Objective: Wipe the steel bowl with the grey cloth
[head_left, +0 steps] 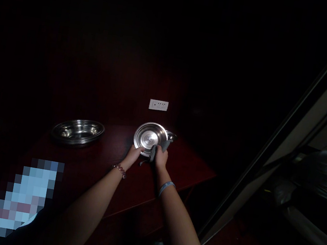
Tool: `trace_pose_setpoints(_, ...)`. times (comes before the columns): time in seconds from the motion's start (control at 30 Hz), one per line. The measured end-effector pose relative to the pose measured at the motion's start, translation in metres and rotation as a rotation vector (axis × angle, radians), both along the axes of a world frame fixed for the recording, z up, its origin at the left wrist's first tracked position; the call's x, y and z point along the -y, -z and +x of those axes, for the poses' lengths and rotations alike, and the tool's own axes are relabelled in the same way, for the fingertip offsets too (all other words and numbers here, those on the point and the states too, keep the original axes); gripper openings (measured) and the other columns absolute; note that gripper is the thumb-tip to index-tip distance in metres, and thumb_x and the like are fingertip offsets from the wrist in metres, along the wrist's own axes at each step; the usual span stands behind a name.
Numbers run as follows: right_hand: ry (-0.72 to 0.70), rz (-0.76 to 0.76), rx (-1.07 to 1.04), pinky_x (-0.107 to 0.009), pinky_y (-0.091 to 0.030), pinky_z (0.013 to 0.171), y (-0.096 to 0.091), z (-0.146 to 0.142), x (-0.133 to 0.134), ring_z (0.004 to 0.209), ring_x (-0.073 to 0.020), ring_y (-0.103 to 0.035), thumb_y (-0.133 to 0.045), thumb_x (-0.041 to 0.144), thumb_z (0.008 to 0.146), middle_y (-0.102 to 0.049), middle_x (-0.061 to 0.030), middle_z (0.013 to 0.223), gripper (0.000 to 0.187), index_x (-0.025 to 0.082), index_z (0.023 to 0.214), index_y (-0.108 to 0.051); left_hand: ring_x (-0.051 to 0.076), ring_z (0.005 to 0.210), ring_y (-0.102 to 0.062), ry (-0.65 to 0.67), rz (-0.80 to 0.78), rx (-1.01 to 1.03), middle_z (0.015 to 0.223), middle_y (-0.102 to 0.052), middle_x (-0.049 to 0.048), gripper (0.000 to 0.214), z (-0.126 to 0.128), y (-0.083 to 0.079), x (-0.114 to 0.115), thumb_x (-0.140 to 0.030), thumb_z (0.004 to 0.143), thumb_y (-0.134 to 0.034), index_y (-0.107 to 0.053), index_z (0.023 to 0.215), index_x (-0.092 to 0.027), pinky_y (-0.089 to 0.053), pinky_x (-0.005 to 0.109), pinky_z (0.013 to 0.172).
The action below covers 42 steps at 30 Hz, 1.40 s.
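A shiny round metal basin [150, 136] is held up in front of me, tilted so that its inside faces me. My left hand [134, 154] grips its lower left rim, thumb over the edge. At the lower right rim, my right hand [160, 156] is closed on a grey cloth [164, 144], which touches the basin's edge. Behind the basin, to the right, part of another metal dish [171, 135] shows; the rest of it is hidden. Most of the fingers of both hands are out of sight behind the basin and cloth.
On the left of the dark red table [113, 141] lie stacked metal basins [77, 132]. A white socket panel [158, 105] is on the wall behind. A pale-edged frame [279, 121] slants down the right side. The lower left is blurred out in blocks.
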State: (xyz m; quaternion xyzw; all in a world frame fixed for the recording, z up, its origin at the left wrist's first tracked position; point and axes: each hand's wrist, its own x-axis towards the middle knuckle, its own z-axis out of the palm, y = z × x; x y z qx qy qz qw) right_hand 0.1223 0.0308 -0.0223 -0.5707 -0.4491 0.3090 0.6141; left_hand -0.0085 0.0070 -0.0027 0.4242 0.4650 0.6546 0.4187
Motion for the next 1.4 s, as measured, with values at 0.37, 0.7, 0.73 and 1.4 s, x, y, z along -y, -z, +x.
trace_pose_setpoints(0.37,0.050,-0.028,0.006,-0.028,-0.054,0.082,-0.007,-0.002,0.006,0.093,-0.0248,-0.075,-0.060,0.032,0.082,-0.080,-0.0064,0.089,0.018,0.021,0.085,-0.074,0.029,0.101,-0.072,-0.057,-0.050,-0.031,0.081,-0.075,0.0064,0.015,-0.005,0.009,-0.002,-0.011,0.067,-0.071,-0.069,0.080,-0.019,-0.056,0.040,0.098)
trace_pose_setpoints(0.7,0.051,-0.026,0.006,-0.028,-0.054,0.082,-0.008,-0.004,0.007,0.093,-0.0251,-0.075,-0.058,0.032,0.082,-0.080,-0.0075,0.091,0.019,0.021,0.085,-0.073,0.027,0.097,-0.073,-0.048,-0.052,-0.047,0.080,-0.076,0.0047,0.014,-0.006,0.010,-0.004,-0.013,0.068,-0.069,-0.069,0.080,-0.019,-0.056,0.041,0.100)
trace_pose_setpoints(0.73,0.054,-0.024,0.002,-0.028,-0.054,0.081,-0.007,-0.004,0.007,0.092,-0.0250,-0.075,-0.058,0.032,0.082,-0.080,-0.0068,0.089,0.019,0.022,0.085,-0.073,0.027,0.096,-0.073,-0.050,-0.058,-0.050,0.078,-0.075,0.0043,0.013,-0.006,0.009,-0.003,-0.013,0.067,-0.069,-0.068,0.079,-0.019,-0.056,0.040,0.099)
trace_pose_setpoints(1.4,0.042,-0.049,-0.002,-0.028,-0.053,0.083,-0.009,-0.002,0.006,0.093,-0.0254,-0.074,-0.059,0.033,0.082,-0.079,-0.0080,0.090,0.018,0.021,0.083,-0.072,0.028,0.101,-0.074,-0.054,-0.025,-0.063,0.086,-0.079,0.0066,0.019,-0.006,0.013,-0.003,-0.011,0.069,-0.071,-0.072,0.087,-0.018,-0.056,0.040,0.100)
